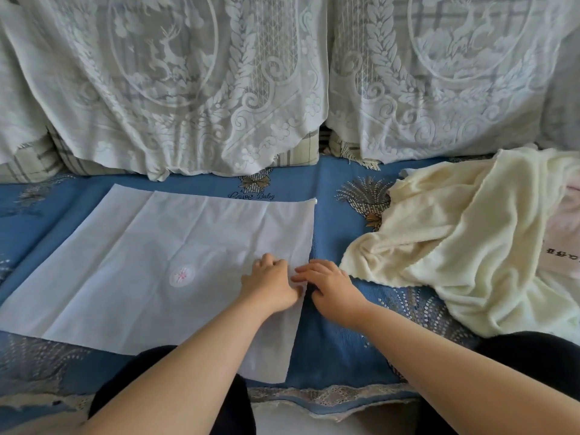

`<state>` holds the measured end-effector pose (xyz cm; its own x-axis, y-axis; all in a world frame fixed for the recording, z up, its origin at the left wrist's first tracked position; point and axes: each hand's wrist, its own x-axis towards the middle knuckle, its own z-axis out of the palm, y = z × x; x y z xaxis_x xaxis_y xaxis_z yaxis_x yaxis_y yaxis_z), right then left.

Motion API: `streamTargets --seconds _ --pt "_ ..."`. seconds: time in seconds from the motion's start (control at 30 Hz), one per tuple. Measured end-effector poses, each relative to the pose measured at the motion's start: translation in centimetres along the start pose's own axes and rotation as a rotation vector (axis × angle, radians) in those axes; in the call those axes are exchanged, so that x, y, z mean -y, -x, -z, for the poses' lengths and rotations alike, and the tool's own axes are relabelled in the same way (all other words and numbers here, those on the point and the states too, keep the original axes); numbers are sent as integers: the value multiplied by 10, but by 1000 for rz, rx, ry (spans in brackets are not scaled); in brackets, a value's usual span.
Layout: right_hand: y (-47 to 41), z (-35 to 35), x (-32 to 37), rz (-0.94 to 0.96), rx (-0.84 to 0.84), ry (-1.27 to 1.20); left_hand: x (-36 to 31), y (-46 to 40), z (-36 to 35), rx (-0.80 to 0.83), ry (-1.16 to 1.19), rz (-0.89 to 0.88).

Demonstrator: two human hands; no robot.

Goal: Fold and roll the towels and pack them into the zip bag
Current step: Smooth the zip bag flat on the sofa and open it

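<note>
The white towel (163,262) lies flat on the blue cover (339,340), and we would keep its right edge taut and square before folding (the cream towel (455,246) waits crumpled to its right). Both hands meet at that edge: left hand (271,282) pressing down, right hand (329,285) curled at the hem, grip unclear. No zip bag shows.
</note>
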<state>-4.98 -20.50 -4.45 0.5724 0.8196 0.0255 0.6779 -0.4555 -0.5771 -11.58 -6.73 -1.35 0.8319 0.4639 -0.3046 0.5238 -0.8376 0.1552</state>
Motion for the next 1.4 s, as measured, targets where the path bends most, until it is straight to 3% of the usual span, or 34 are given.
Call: streamTargets --seconds 0.13,0.2,0.23,0.37,0.43,0.5,0.57,0.63,0.73,0.83,0.9,0.97,1.07,1.13,1.17,1.27,1.4 --pt "-2 -4 6 -24 64 2 2 8 14 -76 -6 45" --pt "-3 -7 7 -4 30 69 -1 18 32 -208 28 43" --pt "-4 -8 6 19 26 107 -1 24 43 -356 66 36" --pt "-6 -3 2 21 87 140 25 51 93 -1241 412 -48" --pt "-8 0 2 -38 101 114 40 55 108 -1433 502 -102" --pt "-11 3 2 -124 92 -22 37 56 114 -1363 486 -124" --pt "-12 4 5 -220 31 -269 29 52 108 -1187 384 -111" --pt "-12 6 10 -278 -168 -428 24 49 93 -1060 334 -174" --pt "-17 14 14 -78 -450 -154 24 46 74 -1023 348 -320" --pt "-40 28 28 242 -224 94 27 43 72 -1045 398 -409" --pt "-66 32 40 235 57 176 30 41 74 -1062 454 -459" --pt "-88 22 44 60 237 164 37 41 78 -1154 506 -457" --pt "-101 15 43 -519 207 -159 47 46 83 -1403 510 -450" --pt "-104 3 35 -676 199 -360 50 49 84 -1458 448 -498" --pt "-108 6 35 -644 185 -336 52 48 84 -1443 418 -516" --pt "-100 28 54 -301 325 -211 59 46 87 -1286 379 -511" --pt "-71 59 49 -199 446 -152 75 43 93 -1112 443 -416"
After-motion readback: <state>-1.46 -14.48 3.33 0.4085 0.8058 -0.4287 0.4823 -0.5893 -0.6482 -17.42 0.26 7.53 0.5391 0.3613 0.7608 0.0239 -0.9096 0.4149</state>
